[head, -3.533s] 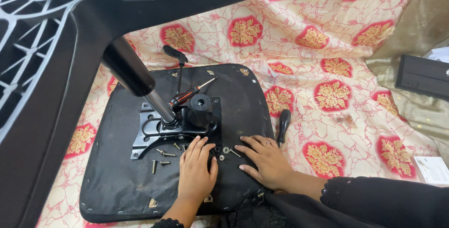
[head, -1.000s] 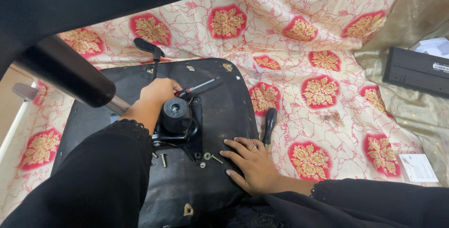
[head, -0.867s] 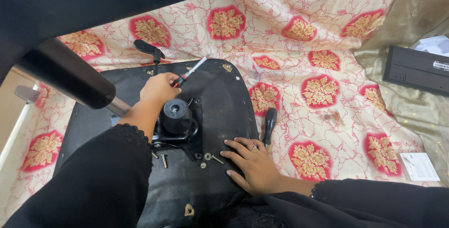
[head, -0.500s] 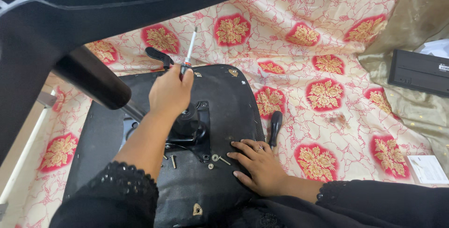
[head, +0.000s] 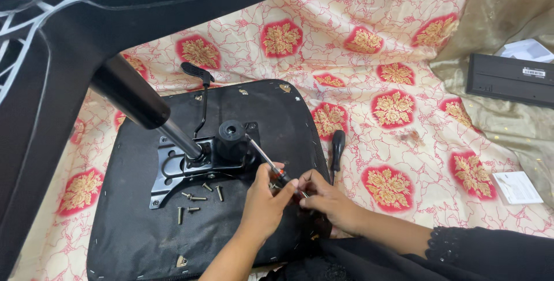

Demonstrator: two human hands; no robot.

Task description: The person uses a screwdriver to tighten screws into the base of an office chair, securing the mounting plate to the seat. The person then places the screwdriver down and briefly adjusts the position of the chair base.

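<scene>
A: Screwdriver first: where is it, and who has it?

B: Both hands meet on it, low over the front of the upturned chair seat. The left hand pinches the red-and-black handle end, and the right hand closes in on the same spot, fingers curled round it. Its shaft slants up and left, the tip near the black cylinder of the metal mounting plate.

A: Why is the seat lying underside up?

B: I'd judge so the plate and its holes face the person. Loose screws lie on the seat base just left of the hands, close enough to pick from.

A: Anything further out?

B: A second screwdriver with a black handle rests on the patterned cloth, just beside the seat's right edge. A lever juts beyond the plate, and a black box sits well apart at the right.
</scene>
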